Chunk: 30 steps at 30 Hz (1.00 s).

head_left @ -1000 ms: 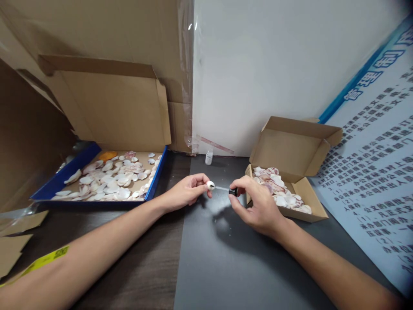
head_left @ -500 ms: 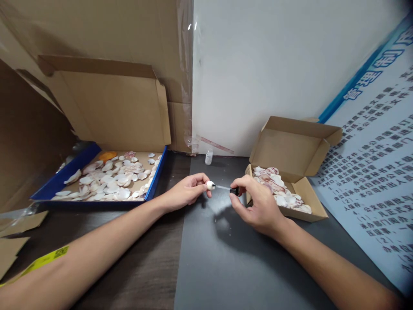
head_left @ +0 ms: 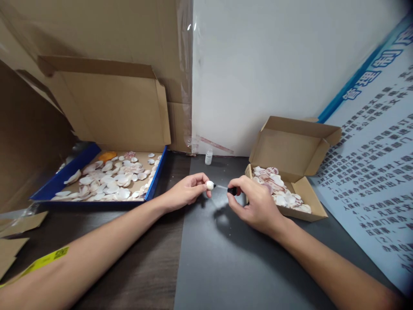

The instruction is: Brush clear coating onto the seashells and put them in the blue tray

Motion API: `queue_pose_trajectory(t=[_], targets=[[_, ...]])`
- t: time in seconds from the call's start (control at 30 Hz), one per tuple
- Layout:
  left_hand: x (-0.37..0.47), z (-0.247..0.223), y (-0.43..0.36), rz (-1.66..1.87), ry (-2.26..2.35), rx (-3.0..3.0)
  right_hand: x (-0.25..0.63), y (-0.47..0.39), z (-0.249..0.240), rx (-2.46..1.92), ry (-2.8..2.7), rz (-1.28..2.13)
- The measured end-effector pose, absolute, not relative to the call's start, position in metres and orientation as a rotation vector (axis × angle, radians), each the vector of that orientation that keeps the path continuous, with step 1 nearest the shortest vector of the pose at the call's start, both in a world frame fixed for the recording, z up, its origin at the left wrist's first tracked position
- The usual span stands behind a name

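Between thumb and fingers, my left hand (head_left: 190,190) pinches a small white shell (head_left: 210,185) over the dark grey mat. My right hand (head_left: 254,200) grips the black cap of a thin brush applicator (head_left: 232,190). The applicator's pale stem points left, and its dark tip is at the shell's right side; whether they touch is too small to tell. Behind the hands, a small clear bottle with a white label (head_left: 208,157) stands upright near the wall.
At the left is a blue-edged box (head_left: 157,174) of many shells, its cardboard lid raised. A smaller cardboard box (head_left: 309,196) with shells stands open right of my right hand. Cardboard scraps (head_left: 13,249) lie at the left edge. A printed poster (head_left: 380,172) fills the right side.
My right hand and the black cap have moved slightly left and turned a little. The shell in my left hand shows a slightly different side.
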<state>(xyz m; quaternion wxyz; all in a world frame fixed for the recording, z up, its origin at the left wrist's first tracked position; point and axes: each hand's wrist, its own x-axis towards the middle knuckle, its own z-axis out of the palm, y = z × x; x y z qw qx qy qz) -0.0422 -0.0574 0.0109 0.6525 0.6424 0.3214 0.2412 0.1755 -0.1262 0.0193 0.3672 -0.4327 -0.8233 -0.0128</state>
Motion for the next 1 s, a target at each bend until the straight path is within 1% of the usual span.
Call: queue_pose_trajectory(t=[0.17, 0.3, 0.47, 0.63, 0.77, 1.0], targets=[[-0.0422, 0.0097, -0.0564, 0.54, 0.738, 1.431, 0.1762, -0.1257, 0.0195, -1.055, -2.095, -0.025], [-0.0425, 0.0085, -0.0554, 0.545, 0.743, 1.435, 0.1762, -0.1255, 0.0193, -1.168, -2.139, -0.036], [-0.0429, 0.0089, -0.0554, 0.533, 0.749, 1.435, 0.1759, -0.126, 0.0192, -1.083, -2.117, -0.014], [-0.0435, 0.0079, -0.0551, 0.533, 0.744, 1.436, 0.1766, -0.1256, 0.019, -1.217, -2.149, -0.026], [-0.0441, 0.0067, -0.0546, 0.531, 0.743, 1.43, 0.1775, -0.126, 0.0188, -1.11, -2.119, -0.012], [-0.0442, 0.0078, -0.0549, 0.561, 0.731, 1.379, 0.177, -0.1259, 0.0207, -1.199, -2.155, -0.05]])
